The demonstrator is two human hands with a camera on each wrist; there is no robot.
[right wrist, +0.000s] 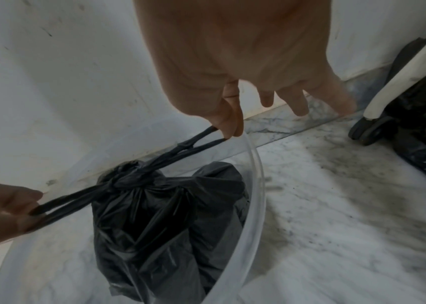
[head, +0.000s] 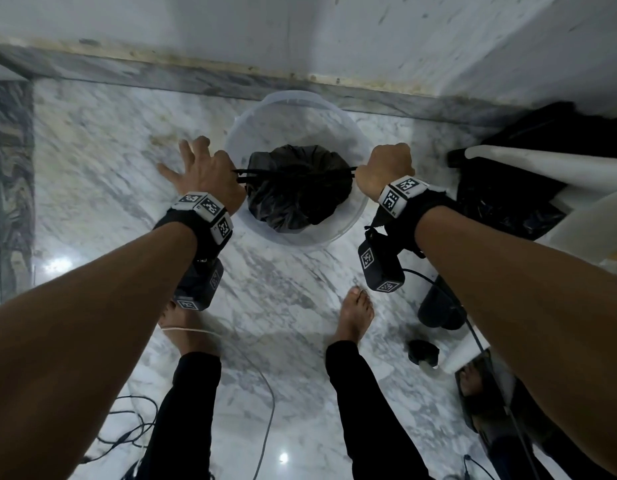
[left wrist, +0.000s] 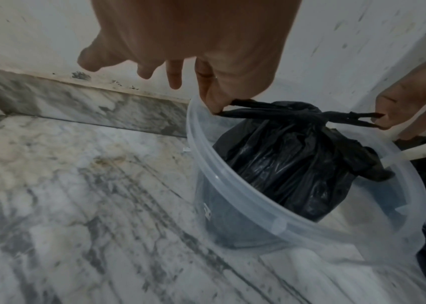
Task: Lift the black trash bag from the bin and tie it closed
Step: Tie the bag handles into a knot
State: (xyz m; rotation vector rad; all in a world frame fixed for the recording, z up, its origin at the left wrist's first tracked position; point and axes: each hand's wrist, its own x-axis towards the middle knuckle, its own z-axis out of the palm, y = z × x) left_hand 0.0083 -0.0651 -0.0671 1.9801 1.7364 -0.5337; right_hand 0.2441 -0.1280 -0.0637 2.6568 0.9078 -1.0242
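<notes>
A black trash bag (head: 296, 199) (left wrist: 292, 164) (right wrist: 154, 222) hangs partly inside a clear plastic bin (head: 348, 223) (left wrist: 297, 224) (right wrist: 245, 236) on the marble floor. Its top is gathered into a knot (right wrist: 126, 181) with two twisted tails stretched sideways. My left hand (head: 210, 171) (left wrist: 214, 107) pinches the left tail between thumb and forefinger, its other fingers spread. My right hand (head: 383, 168) (right wrist: 230, 129) pinches the right tail. Both hands hold level with the bin's rim, on either side of it.
The bin stands close to the white wall (head: 300, 36) and marble skirting. Another black bag (head: 508, 195) and a white chair frame (head: 542, 164) with a caster (right wrist: 367, 129) sit at the right. Cables (head: 134, 424) trail by my bare feet (head: 355, 313).
</notes>
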